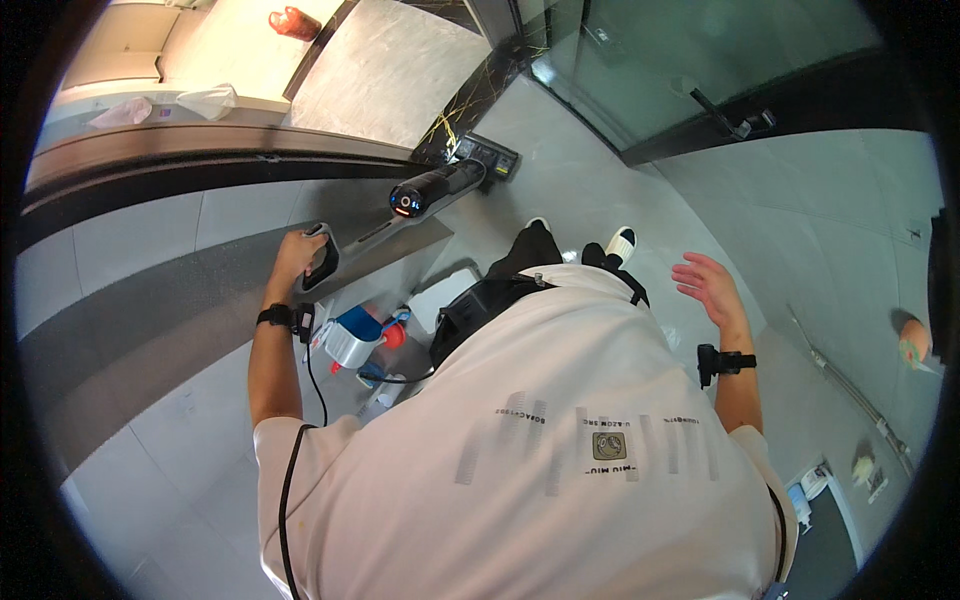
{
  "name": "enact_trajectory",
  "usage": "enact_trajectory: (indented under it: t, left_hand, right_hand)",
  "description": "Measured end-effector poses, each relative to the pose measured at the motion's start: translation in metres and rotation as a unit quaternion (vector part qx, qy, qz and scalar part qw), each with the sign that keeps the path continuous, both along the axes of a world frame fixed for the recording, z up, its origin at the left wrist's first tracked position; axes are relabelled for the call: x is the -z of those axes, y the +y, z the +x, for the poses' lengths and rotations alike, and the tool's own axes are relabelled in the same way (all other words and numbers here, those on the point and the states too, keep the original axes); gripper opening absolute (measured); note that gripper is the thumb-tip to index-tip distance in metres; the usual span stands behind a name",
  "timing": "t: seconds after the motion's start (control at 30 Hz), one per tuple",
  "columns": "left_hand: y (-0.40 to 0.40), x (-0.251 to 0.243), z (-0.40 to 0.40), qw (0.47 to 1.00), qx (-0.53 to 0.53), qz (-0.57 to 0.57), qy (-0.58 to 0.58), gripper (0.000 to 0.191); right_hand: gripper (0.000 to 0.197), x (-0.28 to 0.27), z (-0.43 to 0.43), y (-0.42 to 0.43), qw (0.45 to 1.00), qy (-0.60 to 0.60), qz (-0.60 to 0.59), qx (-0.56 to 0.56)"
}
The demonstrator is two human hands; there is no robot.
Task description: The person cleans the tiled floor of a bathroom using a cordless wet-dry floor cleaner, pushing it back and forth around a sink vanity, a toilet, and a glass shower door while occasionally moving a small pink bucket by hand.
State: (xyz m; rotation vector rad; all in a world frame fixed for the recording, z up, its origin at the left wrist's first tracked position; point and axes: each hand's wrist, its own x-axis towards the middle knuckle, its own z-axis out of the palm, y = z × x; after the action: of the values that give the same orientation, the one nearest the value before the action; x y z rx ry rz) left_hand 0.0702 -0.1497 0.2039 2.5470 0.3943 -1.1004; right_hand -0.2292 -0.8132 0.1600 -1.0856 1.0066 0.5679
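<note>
My left hand (pixel 296 255) grips the looped grey handle (pixel 328 259) of a cordless upright floor washer. Its dark cylindrical body (pixel 439 186) leans away from me, with small lights glowing on the end. The floor head (pixel 489 159) rests on the light grey floor, beside a dark marble threshold (pixel 465 112). Over on the other side, my right hand (pixel 709 289) hangs in the air with fingers apart and holds nothing. Both wrists wear dark strapped devices, and a cable runs from the left one.
A frosted glass door (pixel 720 60) with a dark handle stands at the upper right. A grey ledge (pixel 172 360) runs along my left. Below it are a white-and-blue container (pixel 356 334) and a red item (pixel 394 336). A red plastic bag (pixel 295 24) lies beyond the threshold.
</note>
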Motion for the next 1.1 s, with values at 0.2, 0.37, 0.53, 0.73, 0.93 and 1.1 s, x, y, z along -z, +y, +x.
enact_trajectory:
  t: [0.2, 0.37, 0.53, 0.73, 0.93, 1.1]
  left_hand:
    - [0.002, 0.028, 0.006, 0.992, 0.104, -0.034, -0.056, 0.042]
    - [-0.026, 0.049, 0.029, 0.993, 0.103, -0.043, -0.041, 0.042]
    - [-0.089, 0.052, 0.052, 0.997, 0.062, -0.039, -0.014, 0.042]
    - [-0.125, 0.073, 0.082, 0.997, 0.064, -0.027, -0.038, 0.039]
    - [-0.148, 0.08, 0.102, 0.996, 0.083, -0.017, -0.041, 0.041]
    - [-0.151, 0.092, 0.114, 0.987, 0.148, 0.031, -0.044, 0.042]
  right_hand:
    - [0.042, -0.003, -0.002, 0.003, 1.0, 0.006, -0.014, -0.007]
    - [0.041, 0.002, -0.007, -0.004, 1.0, 0.009, -0.002, 0.02]
    - [0.041, 0.01, -0.018, -0.011, 0.998, 0.039, -0.005, 0.055]
    - [0.04, 0.02, -0.029, -0.02, 0.996, 0.04, 0.009, 0.085]
    - [0.039, 0.017, -0.027, -0.018, 0.994, 0.049, -0.002, 0.098]
    - [0.039, 0.02, -0.03, -0.018, 0.994, 0.04, 0.003, 0.097]
